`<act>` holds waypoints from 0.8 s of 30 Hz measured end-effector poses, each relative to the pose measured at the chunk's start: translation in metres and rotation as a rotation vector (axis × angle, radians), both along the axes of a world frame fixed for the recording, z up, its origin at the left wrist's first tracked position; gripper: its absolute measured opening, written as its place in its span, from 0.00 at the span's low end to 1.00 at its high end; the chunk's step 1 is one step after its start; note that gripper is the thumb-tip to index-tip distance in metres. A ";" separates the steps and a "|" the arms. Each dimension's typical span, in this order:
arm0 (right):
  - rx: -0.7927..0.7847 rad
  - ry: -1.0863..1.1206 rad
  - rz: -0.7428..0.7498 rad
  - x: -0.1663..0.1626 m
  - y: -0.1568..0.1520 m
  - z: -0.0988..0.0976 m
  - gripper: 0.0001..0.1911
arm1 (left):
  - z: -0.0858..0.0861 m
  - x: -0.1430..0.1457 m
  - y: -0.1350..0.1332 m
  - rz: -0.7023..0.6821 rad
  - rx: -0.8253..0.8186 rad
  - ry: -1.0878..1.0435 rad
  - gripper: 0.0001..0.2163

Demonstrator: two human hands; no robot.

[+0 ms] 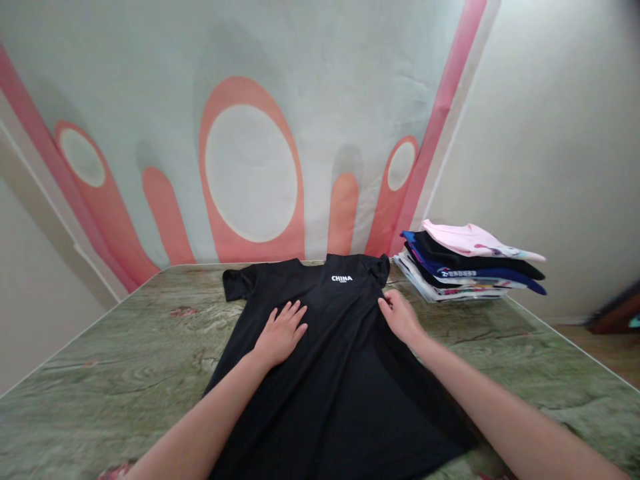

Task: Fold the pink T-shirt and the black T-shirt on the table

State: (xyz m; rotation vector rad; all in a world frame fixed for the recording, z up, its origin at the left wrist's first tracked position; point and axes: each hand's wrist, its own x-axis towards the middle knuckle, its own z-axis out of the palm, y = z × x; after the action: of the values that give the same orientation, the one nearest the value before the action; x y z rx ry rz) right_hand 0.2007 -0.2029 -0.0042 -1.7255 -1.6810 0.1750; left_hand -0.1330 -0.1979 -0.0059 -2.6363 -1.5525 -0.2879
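Observation:
A black T-shirt (335, 373) with white "CHINA" lettering near the collar lies spread flat on the green patterned table (115, 360), collar away from me. My left hand (281, 331) rests palm down on the shirt's left chest area, fingers stretched out and apart. On the shirt's right side, just below the right sleeve, lies my right hand (400, 316), its fingers curled a little against the cloth. Whether they pinch the cloth I cannot make out.
A stack of several folded shirts (465, 267), pink on top with black, blue and white below, sits at the table's far right corner. A wall hanging with pink and white shapes (250, 167) rises behind the table. Floor shows at the right.

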 end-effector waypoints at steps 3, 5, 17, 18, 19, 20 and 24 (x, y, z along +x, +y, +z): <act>-0.059 0.024 -0.017 0.033 -0.016 0.003 0.06 | 0.003 0.001 -0.001 0.009 -0.008 0.007 0.23; -0.170 -0.087 0.018 0.057 -0.031 0.001 0.04 | 0.004 0.002 -0.004 0.015 -0.031 0.006 0.23; -0.276 -0.354 0.108 0.038 0.037 0.054 0.09 | 0.038 0.031 -0.025 -0.201 -0.173 -0.044 0.17; -0.219 -0.302 0.134 0.025 0.057 0.057 0.10 | 0.038 0.037 -0.021 -0.232 -0.150 -0.084 0.17; -0.187 -0.285 0.154 0.011 0.076 0.059 0.10 | 0.036 0.043 -0.017 -0.262 -0.127 -0.114 0.18; -0.163 -0.274 0.164 -0.002 0.095 0.059 0.11 | 0.032 0.047 -0.013 -0.290 -0.110 -0.126 0.19; -0.106 -0.240 0.193 -0.046 0.156 0.048 0.16 | 0.012 0.053 -0.009 -0.363 -0.088 -0.067 0.23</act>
State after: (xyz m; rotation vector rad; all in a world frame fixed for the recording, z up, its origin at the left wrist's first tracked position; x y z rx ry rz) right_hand 0.1546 -0.0469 0.0441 -1.7135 -2.0490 0.1523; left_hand -0.0798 -0.2073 0.0063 -2.9989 -1.1151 -0.3366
